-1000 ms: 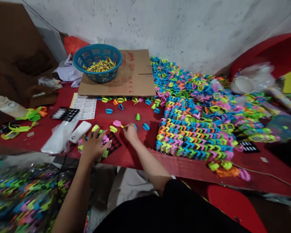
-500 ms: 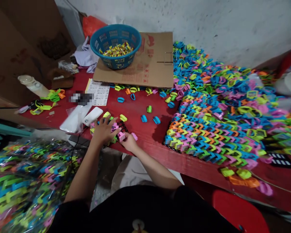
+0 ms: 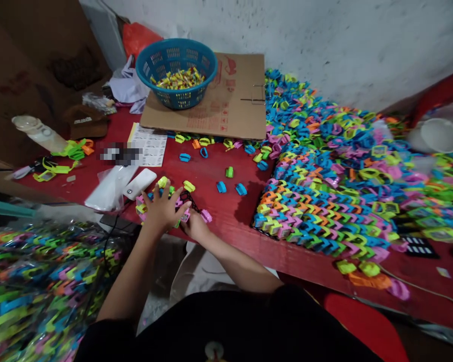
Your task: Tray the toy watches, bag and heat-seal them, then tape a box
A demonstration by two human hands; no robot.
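At the front edge of the red table, my left hand (image 3: 161, 208) lies palm down with its fingers spread over a cluster of small toy watches (image 3: 140, 207). Under them, part of a black grid tray (image 3: 192, 200) shows. Close on its right, my right hand (image 3: 196, 227) has its fingers closed on a pink toy watch (image 3: 185, 216) at the tray's edge; the fingertips are partly hidden. Another pink toy watch (image 3: 206, 216) lies just beyond the right hand. A yellow toy watch (image 3: 189, 186) rests behind the tray.
A blue basket (image 3: 177, 93) with wrapped yellow pieces stands on cardboard (image 3: 245, 118) at the back. Rows of toy watches (image 3: 317, 216) and a loose heap (image 3: 324, 125) fill the right. A white phone-like object (image 3: 139, 183) lies left; bagged watches (image 3: 41, 281) sit lower left.
The pink toy watch in my right hand has moved left and down against the tray, closer under my left hand. My left hand's fingers are spread wider. The whole view has shifted slightly.
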